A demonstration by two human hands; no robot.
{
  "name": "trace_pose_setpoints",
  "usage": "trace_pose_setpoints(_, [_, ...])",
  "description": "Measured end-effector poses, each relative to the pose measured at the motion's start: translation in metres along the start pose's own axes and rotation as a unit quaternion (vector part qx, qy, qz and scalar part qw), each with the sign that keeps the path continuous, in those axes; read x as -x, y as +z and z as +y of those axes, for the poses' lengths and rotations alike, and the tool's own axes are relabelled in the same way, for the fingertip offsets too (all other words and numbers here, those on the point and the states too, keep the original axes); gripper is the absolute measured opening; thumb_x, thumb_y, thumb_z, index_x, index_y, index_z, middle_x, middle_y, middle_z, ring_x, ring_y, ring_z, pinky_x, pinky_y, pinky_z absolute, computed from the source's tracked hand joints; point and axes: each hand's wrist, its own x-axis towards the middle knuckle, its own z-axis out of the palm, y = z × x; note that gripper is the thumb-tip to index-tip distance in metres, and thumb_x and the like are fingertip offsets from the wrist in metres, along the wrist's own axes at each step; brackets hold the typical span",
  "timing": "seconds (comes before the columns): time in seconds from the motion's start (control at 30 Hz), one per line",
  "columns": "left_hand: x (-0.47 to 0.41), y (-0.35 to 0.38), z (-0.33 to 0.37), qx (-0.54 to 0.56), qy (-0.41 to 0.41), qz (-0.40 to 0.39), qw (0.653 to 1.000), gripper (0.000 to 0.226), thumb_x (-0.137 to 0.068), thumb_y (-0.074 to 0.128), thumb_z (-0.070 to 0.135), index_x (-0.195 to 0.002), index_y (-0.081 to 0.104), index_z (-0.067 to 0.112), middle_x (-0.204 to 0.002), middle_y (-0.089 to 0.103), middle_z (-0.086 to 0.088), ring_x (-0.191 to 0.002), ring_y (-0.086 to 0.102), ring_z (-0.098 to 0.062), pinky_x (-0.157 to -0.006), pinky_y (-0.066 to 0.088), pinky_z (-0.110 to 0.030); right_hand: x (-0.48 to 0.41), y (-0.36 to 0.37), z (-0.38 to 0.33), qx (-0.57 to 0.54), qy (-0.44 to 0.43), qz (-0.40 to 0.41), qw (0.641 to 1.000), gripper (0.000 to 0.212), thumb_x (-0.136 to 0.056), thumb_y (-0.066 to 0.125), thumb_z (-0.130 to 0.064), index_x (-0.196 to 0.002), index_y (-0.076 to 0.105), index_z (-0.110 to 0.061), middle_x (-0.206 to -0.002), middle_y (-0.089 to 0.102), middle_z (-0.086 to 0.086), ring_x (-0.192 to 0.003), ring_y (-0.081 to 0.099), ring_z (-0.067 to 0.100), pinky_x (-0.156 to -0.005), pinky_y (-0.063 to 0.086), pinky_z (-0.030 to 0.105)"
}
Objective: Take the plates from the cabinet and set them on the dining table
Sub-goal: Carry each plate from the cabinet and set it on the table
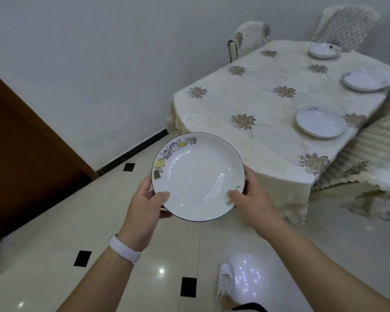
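I hold a white plate [196, 174] with a dark rim and small cartoon drawings along its left edge, level above the floor. My left hand [144, 201] grips its left rim, thumb on top. My right hand [250, 197] grips its right rim the same way. The dining table [263, 104], covered with a cream flowered cloth, stands ahead to the right. Three white plates rest along its right side: a near plate [321, 125], a middle plate [365, 81] and a far plate [324, 50]. The held plate is short of the table's near corner.
A brown wooden door or panel [25, 158] fills the left. Covered chairs [250, 39] stand at the table's far end, and another covered chair [374, 149] is on its right. Glossy tiled floor [99, 221] lies below, with my white shoe [226, 282] on it.
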Motion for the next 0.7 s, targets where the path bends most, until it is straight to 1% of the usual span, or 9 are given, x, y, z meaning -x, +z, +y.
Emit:
trace_pose_setpoints(0.1, [-0.047,0.015,0.016,0.009,-0.006,0.006,1.0,0.047,-0.078,0.058,0.015,-0.119,0.059,0.039,-0.105,0.073,-0.005,-0.081,0.066,-0.028,-0.073,0.055,-0.048,-0.053,-0.008,-0.013,0.004,0.001,-0.007,1.0,0.06,-0.084,0.051,0.012,-0.11,0.051,-0.042,-0.079,0.068,-0.018,-0.074,0.061,0.005,-0.063,0.052,0.022])
trace_pose_setpoints(0.2, [-0.087,0.027,0.026,0.0,-0.006,0.016,1.0,0.049,-0.09,0.055,0.004,-0.126,0.055,0.037,-0.101,0.073,-0.004,-0.073,0.065,-0.02,-0.065,0.054,-0.038,-0.095,-0.014,-0.024,0.009,0.006,-0.008,1.0,0.06,-0.085,0.052,0.011,-0.118,0.048,-0.038,-0.086,0.067,-0.012,-0.071,0.062,0.0,-0.059,0.052,0.017])
trace_pose_setpoints(0.27, [-0.108,0.03,0.032,-0.004,-0.009,0.016,1.0,0.051,-0.092,0.051,0.002,-0.129,0.053,0.036,-0.101,0.073,-0.003,-0.072,0.064,-0.02,-0.062,0.054,-0.034,-0.116,-0.015,-0.028,0.018,0.007,-0.005,1.0,0.061,-0.085,0.052,0.009,-0.122,0.048,-0.039,-0.089,0.069,-0.009,-0.076,0.064,0.003,-0.062,0.054,0.02])
trace_pose_setpoints(0.37, [-0.141,0.027,0.041,-0.007,-0.008,0.003,1.0,0.051,-0.092,0.051,0.002,-0.129,0.054,0.037,-0.1,0.074,0.0,-0.075,0.065,-0.021,-0.063,0.053,-0.035,-0.147,-0.012,-0.028,0.028,0.007,-0.007,1.0,0.064,-0.084,0.055,0.005,-0.131,0.046,-0.038,-0.095,0.07,-0.009,-0.089,0.067,0.018,-0.072,0.058,0.035])
trace_pose_setpoints(0.43, [-0.166,0.023,0.043,-0.006,-0.01,-0.002,1.0,0.05,-0.092,0.052,0.001,-0.129,0.054,0.035,-0.101,0.074,-0.001,-0.077,0.065,-0.023,-0.066,0.053,-0.039,-0.168,-0.007,-0.028,0.03,0.009,-0.009,0.999,0.064,-0.084,0.055,0.006,-0.132,0.045,-0.035,-0.094,0.07,-0.012,-0.087,0.067,0.013,-0.07,0.058,0.03])
trace_pose_setpoints(0.5, [-0.192,0.019,0.044,-0.007,-0.015,-0.008,1.0,0.05,-0.092,0.052,0.001,-0.129,0.054,0.035,-0.102,0.074,-0.002,-0.077,0.065,-0.023,-0.065,0.053,-0.038,-0.189,0.001,-0.028,0.016,0.012,-0.002,1.0,0.063,-0.084,0.054,0.009,-0.13,0.046,-0.034,-0.093,0.07,-0.016,-0.085,0.066,0.007,-0.067,0.055,0.024])
trace_pose_setpoints(0.57, [-0.22,0.015,0.045,-0.005,-0.019,-0.023,1.0,0.051,-0.092,0.051,0.0,-0.128,0.055,0.036,-0.101,0.073,0.0,-0.075,0.064,-0.02,-0.062,0.052,-0.035,-0.21,0.009,-0.028,0.011,0.017,0.011,1.0,0.063,-0.083,0.055,0.008,-0.128,0.046,-0.035,-0.095,0.07,-0.015,-0.086,0.066,0.007,-0.068,0.055,0.025])
trace_pose_setpoints(0.63, [-0.254,0.011,0.047,-0.004,-0.027,-0.048,0.998,0.05,-0.092,0.052,0.001,-0.123,0.056,0.039,-0.098,0.074,0.005,-0.073,0.065,-0.018,-0.061,0.051,-0.033,-0.233,0.018,-0.026,0.01,0.023,0.028,0.999,0.062,-0.079,0.057,0.0,-0.128,0.047,-0.036,-0.1,0.07,-0.012,-0.09,0.067,0.011,-0.07,0.056,0.029])
trace_pose_setpoints(0.7, [-0.289,0.007,0.05,-0.004,-0.038,-0.078,0.996,0.047,-0.09,0.055,0.004,-0.12,0.058,0.04,-0.099,0.073,0.003,-0.071,0.064,-0.017,-0.06,0.051,-0.032,-0.256,0.028,-0.027,0.014,0.032,0.052,0.998,0.063,-0.078,0.056,-0.001,-0.132,0.047,-0.033,-0.102,0.07,-0.007,-0.092,0.066,0.016,-0.069,0.056,0.028])
